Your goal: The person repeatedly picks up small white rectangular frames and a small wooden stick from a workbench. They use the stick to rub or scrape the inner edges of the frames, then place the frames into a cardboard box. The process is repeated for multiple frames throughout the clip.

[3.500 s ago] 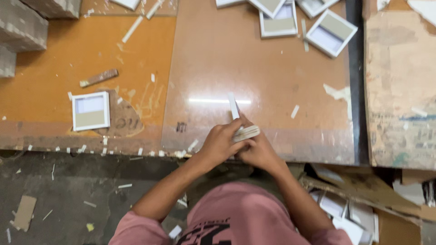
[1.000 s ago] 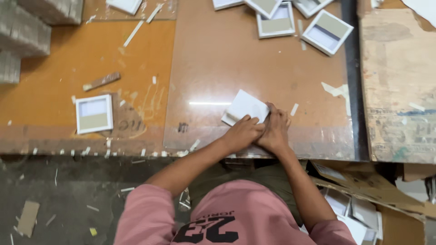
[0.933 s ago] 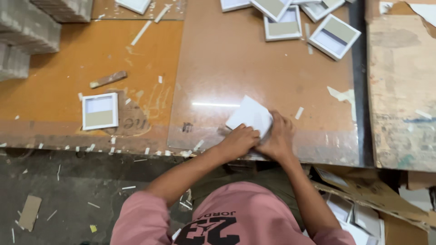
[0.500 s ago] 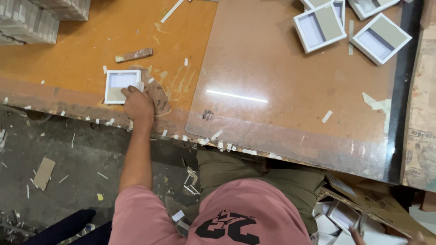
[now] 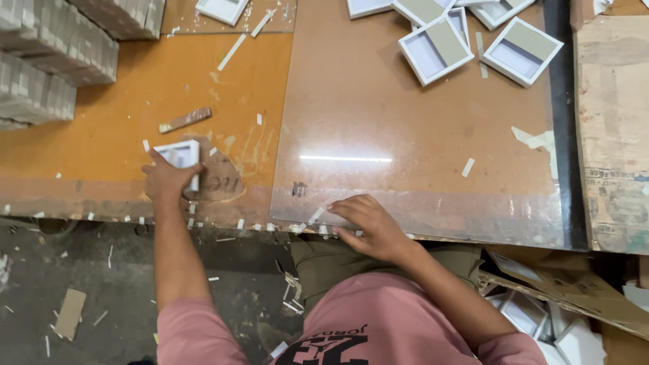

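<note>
Two hands are at work along the near edge of the desk (image 5: 101,135). Starting at the far-left corner, I see stacks of small boxes (image 5: 54,47) well apart from everything else. My left hand (image 5: 165,184) has its fingers closed around a small white box tray (image 5: 179,155) near the front edge on the orange part; I judge the grip shallow, so the tray could slip or tip off the edge if pulled quickly. Moving right, my right hand (image 5: 368,226) lies spread and flat on the clear sheet (image 5: 419,122), holding nothing. Loose trays (image 5: 436,51) sit at the far edge.
</note>
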